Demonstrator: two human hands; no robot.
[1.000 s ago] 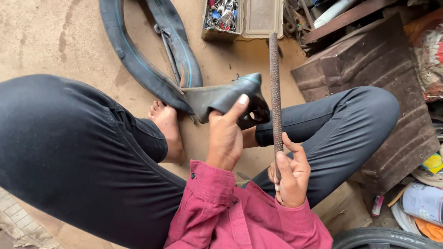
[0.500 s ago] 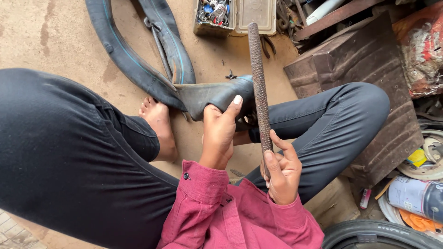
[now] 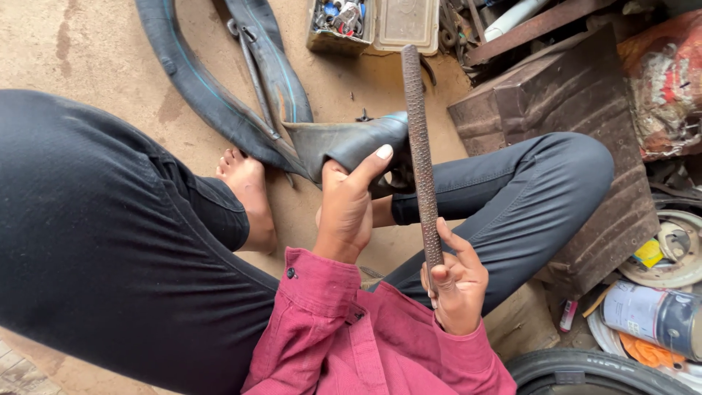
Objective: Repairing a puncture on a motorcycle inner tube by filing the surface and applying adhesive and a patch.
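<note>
Pinching a folded black tube (image 3: 344, 143) at centre, the left hand (image 3: 347, 208) is clenched on the rubber, thumb pressed on top. A rough rasp (image 3: 420, 153) is grasped at its lower end by the right hand (image 3: 455, 285) at 5 o'clock, pointing to 12, just beside the tube. A box (image 3: 344, 22) sits at 12.

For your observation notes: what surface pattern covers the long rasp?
Rows of small raised teeth, rusty brown, on the rasp; head view.

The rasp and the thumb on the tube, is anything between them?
No. In the head view the rasp passes right beside the left hand thumb pressing the tube; nothing sits between.
</note>
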